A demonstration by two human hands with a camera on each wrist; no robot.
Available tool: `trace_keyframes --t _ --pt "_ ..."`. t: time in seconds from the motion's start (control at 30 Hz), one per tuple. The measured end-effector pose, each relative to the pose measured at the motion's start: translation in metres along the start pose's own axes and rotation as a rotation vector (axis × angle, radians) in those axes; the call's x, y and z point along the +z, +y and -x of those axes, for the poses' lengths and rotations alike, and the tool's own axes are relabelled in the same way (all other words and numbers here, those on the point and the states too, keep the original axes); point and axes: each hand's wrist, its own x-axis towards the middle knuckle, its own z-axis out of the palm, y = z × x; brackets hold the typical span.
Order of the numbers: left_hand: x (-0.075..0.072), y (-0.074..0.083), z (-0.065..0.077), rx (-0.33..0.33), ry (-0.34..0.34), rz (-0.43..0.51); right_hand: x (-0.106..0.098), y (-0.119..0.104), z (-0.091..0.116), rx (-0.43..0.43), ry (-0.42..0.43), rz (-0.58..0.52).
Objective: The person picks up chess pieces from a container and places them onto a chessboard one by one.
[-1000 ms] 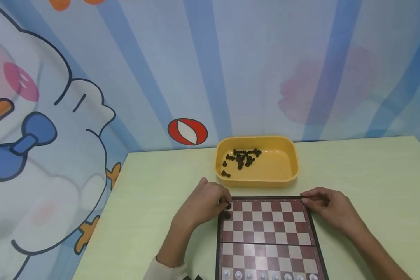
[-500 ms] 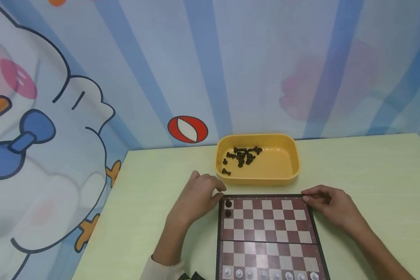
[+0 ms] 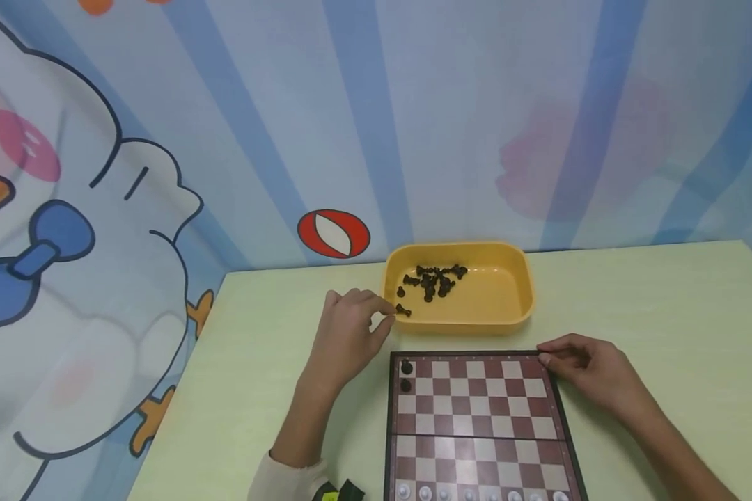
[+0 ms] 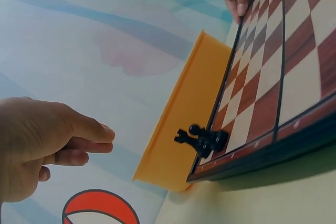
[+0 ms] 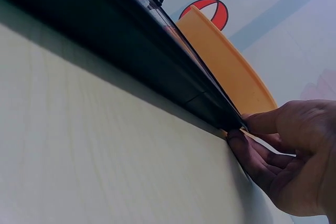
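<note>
My left hand (image 3: 351,337) hovers at the left front rim of the yellow tray (image 3: 476,325), thumb and forefinger bent toward each other. Nothing sits between those fingers in the left wrist view. Overlapping the fingertips in the head view, a black chess piece (image 3: 404,310) lies inside the tray. My right hand (image 3: 592,369) pinches the far right corner of the chessboard (image 3: 476,403), thumb and fingers on its edge (image 5: 231,121). A black rook (image 4: 187,141) and a black pawn (image 4: 211,136) stand upright on the board's far left corner squares.
Several black chess pieces (image 3: 435,282) lie heaped in the tray's left half. White pieces (image 3: 470,495) stand in a row along the board's near part. The pale table (image 3: 664,299) meets a cartoon-printed backdrop (image 3: 451,125) behind the tray.
My left hand has let go of the rook at the board's far left corner and moved away from me to the tray's left rim. My right hand has stayed on the corner.
</note>
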Motion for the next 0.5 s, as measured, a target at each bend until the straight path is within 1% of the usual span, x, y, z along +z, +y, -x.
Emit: trace_keyframes --t 0.1,0.23,0.33,0.5 --pt "0.001 -0.004 -0.009 -0.006 -0.005 -0.003 -0.001 0.001 0.001 -0.008 0.004 -0.004" --pt "0.002 -0.012 -0.023 -0.023 -0.038 -0.016 0.001 0.001 0.002 -0.019 -0.003 -0.020" --pt "0.005 -0.017 -0.034 -0.028 -0.075 -0.016 0.001 -0.001 0.001 -0.022 0.007 -0.017" --pt "0.013 -0.021 -0.054 -0.029 -0.136 0.012 -0.002 -0.002 0.000 -0.015 0.012 -0.001"
